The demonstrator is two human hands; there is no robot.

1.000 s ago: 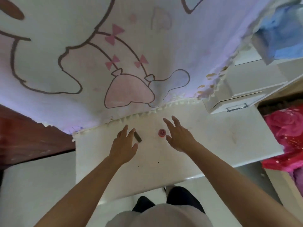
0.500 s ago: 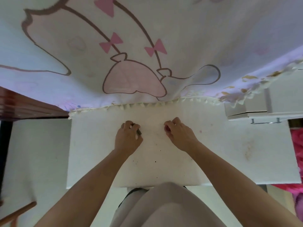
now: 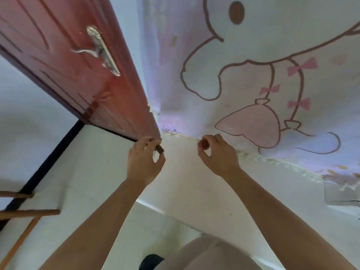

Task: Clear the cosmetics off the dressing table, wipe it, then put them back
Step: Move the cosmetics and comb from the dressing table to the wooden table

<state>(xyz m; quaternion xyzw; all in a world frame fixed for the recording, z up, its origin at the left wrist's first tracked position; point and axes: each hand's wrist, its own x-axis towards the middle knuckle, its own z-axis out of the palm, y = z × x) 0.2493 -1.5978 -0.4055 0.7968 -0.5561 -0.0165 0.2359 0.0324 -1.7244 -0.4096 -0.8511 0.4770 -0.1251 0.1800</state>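
My left hand (image 3: 144, 162) pinches a small dark stick-shaped cosmetic (image 3: 160, 149) between thumb and fingers, lifted above the white dressing table (image 3: 191, 184). My right hand (image 3: 216, 154) holds a small round red cosmetic (image 3: 203, 143) in its curled fingers, also raised off the tabletop. Both hands hover near the table's back left corner, a little apart from each other. The bare tabletop shows a few dark specks.
A red-brown door (image 3: 78, 65) with a metal handle (image 3: 103, 49) stands open at the left, its edge close to my left hand. A cartoon-print curtain (image 3: 253, 75) with a fringed hem hangs behind the table. Wooden bars (image 3: 29, 212) show at lower left over pale floor.
Both hands closed on the two small cosmetics and lifted them off the table. The view has swung left, bringing the door into sight.
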